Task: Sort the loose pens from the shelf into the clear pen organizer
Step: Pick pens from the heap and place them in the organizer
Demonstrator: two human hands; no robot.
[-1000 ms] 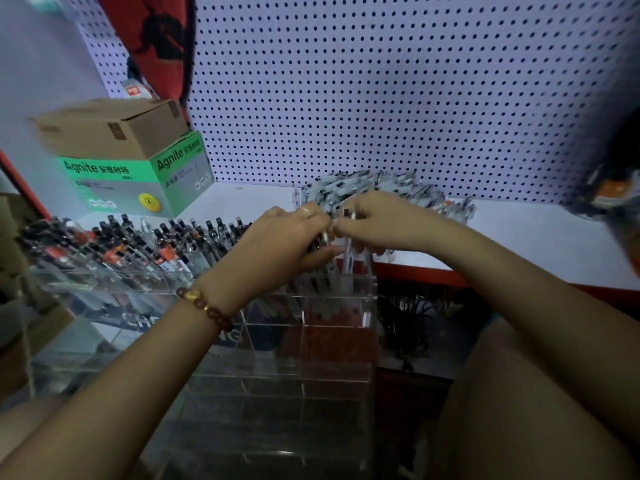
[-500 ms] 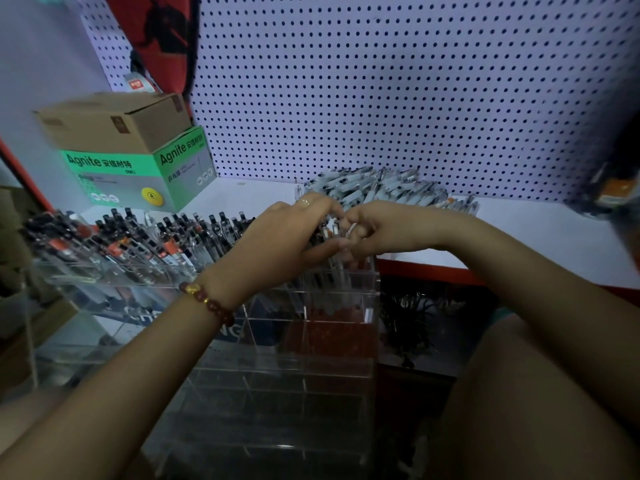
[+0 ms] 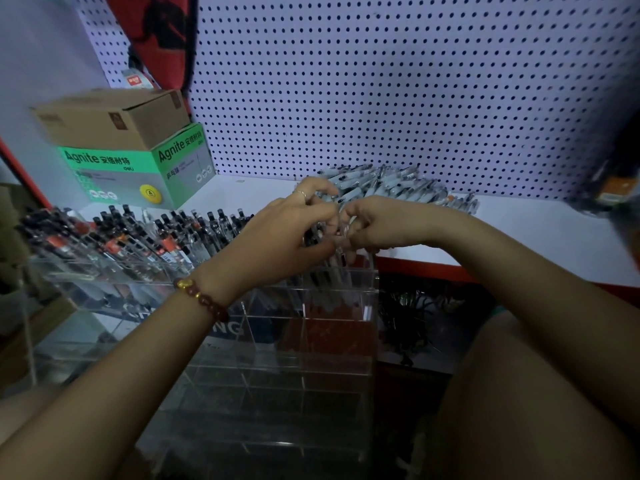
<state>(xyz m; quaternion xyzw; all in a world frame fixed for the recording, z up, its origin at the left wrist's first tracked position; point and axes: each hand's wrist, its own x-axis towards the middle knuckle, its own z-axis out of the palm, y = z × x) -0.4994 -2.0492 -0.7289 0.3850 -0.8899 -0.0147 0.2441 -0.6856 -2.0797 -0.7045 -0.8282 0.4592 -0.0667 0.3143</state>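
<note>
Left hand (image 3: 287,233) and right hand (image 3: 381,223) curl their fingers round upright pens (image 3: 337,259) above the clear pen organizer's (image 3: 304,344) rear compartment, seemingly to slot them in together.

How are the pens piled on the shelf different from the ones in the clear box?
The pale grey pens lie heaped on the white shelf; the black-topped pens stand leaning in rows in the clear plastic organizer. The heap looks whitish; the rows show orange labels. Both are pens.

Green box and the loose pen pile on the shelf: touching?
Apart. The head view shows bare white shelf between the green box and the pen pile.
</note>
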